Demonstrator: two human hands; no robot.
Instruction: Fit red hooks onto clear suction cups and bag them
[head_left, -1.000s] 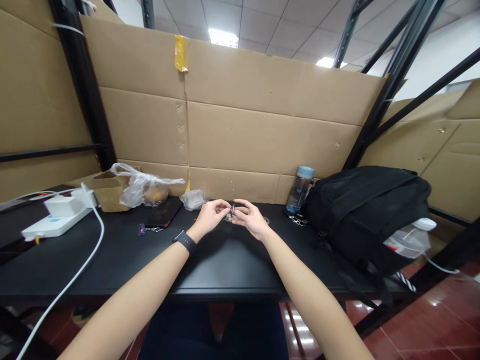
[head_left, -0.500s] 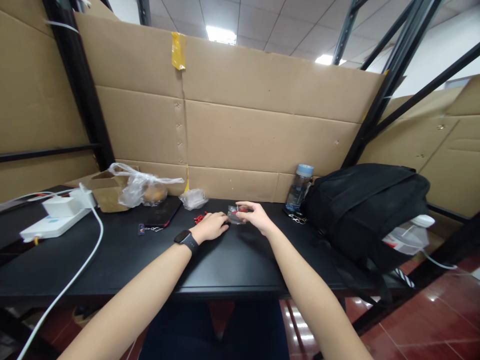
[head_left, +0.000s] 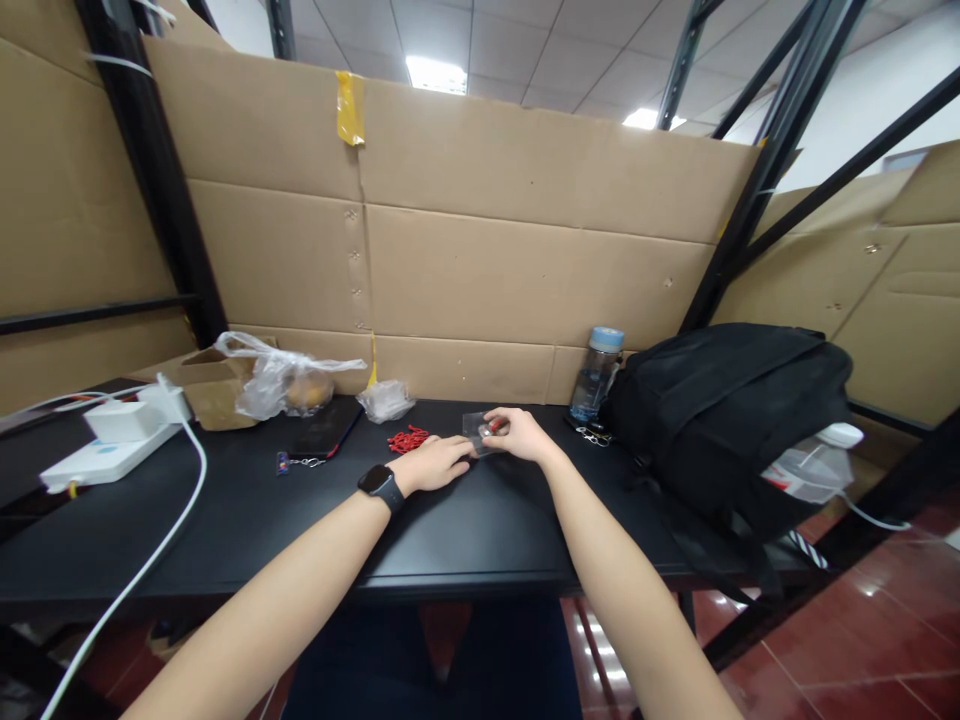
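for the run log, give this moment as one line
left hand: palm down, at edge of clear plastic | right hand: at red item over clear plastic | red pile: on table, beside left hand

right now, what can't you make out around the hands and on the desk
Small red item: head view, mostly covered by the right hand, so its shape is unclear.
Clear plastic piece: head view, its right part goes behind that same hand.
Red pile: head view, single pieces too small to tell apart.
White cable: head view, lower end cut off by the bottom edge.
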